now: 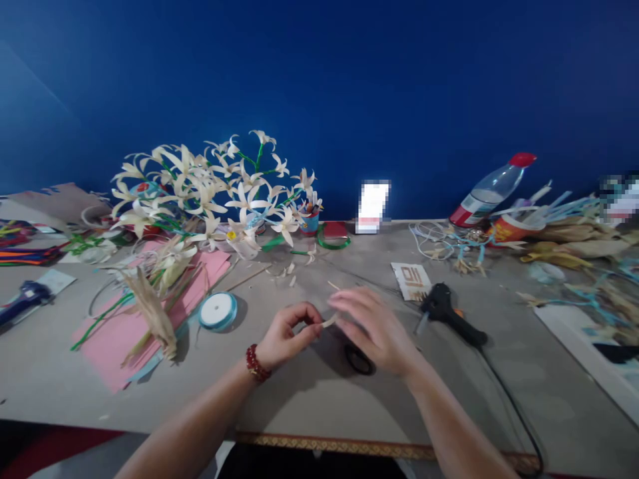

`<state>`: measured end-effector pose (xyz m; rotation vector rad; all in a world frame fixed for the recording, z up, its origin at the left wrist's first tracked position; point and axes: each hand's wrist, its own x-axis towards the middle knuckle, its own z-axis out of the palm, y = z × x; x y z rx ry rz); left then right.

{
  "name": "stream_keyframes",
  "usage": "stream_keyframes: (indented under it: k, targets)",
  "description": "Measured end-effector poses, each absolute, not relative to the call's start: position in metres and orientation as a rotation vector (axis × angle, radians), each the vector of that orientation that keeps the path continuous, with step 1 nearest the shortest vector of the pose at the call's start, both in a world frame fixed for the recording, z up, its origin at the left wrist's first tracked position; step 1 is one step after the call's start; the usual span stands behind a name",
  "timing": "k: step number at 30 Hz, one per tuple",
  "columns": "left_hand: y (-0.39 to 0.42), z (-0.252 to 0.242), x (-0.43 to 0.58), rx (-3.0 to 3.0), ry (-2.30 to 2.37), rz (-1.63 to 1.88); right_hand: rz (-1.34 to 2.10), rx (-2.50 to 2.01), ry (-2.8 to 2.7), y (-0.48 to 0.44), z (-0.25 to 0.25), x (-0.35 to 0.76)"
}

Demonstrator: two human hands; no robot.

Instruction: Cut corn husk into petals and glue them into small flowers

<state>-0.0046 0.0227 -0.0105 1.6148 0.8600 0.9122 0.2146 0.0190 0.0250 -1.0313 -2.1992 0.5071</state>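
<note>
My left hand, with a dark red bead bracelet on its wrist, is closed in a pinch. Between its thumb and index finger is a short pale strip that looks like dried corn husk. Just to the right, my right hand has its fingers stretched and apart around the strip's free end; whether they touch it I cannot tell. Below the right hand lies a black ring, perhaps a roll of tape. A black glue gun rests on the table to the right.
White husk flowers on green stems stand at the back left. A ribbon spool lies beside pink paper bearing dried husks. At the right are a tilted bottle, a red cup and a white card. The glue gun's cord runs forward.
</note>
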Motion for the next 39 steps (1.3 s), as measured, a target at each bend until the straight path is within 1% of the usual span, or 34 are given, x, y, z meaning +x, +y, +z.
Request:
stream_keyframes:
  k: [3,9,12,14,17,20,22,26,29,32,35,39]
  targets:
    - [0.023,-0.01,-0.005,1.583,0.893,0.932,0.621,-1.035,-2.189,0.015,0.02,0.205]
    - [0.017,-0.013,0.005,1.24,0.775,1.107,0.937,-1.054,-1.792,0.009,0.004,0.191]
    - [0.012,-0.014,0.016,1.179,0.753,1.184,0.951,-1.056,-1.712,0.004,0.001,0.182]
    - [0.01,-0.014,0.02,1.06,0.748,1.208,0.945,-1.043,-1.764,0.004,0.001,0.183]
    - [0.011,-0.013,0.019,0.9,0.672,1.193,0.79,-1.117,-1.928,0.012,0.003,0.198]
    - [0.016,-0.01,0.012,0.87,0.601,1.196,0.431,-1.498,-2.023,0.023,0.004,0.222]
    - [0.019,-0.007,0.008,0.854,0.558,1.198,0.302,-1.731,-2.116,0.029,0.002,0.234]
    - [0.021,-0.002,0.004,0.81,0.504,1.188,0.211,-1.961,-2.277,0.031,-0.005,0.236]
    - [0.02,-0.002,0.003,0.835,0.529,1.2,0.143,-1.978,-2.312,0.031,-0.007,0.233]
    - [0.018,-0.005,0.002,0.964,0.65,1.204,0.124,-1.93,-2.274,0.031,-0.005,0.233]
    - [0.017,-0.009,0.003,1.155,0.792,1.184,0.272,-1.729,-2.127,0.027,0.002,0.229]
    - [0.018,-0.011,0.002,1.404,0.887,1.197,0.768,-1.337,-2.003,0.012,0.01,0.209]
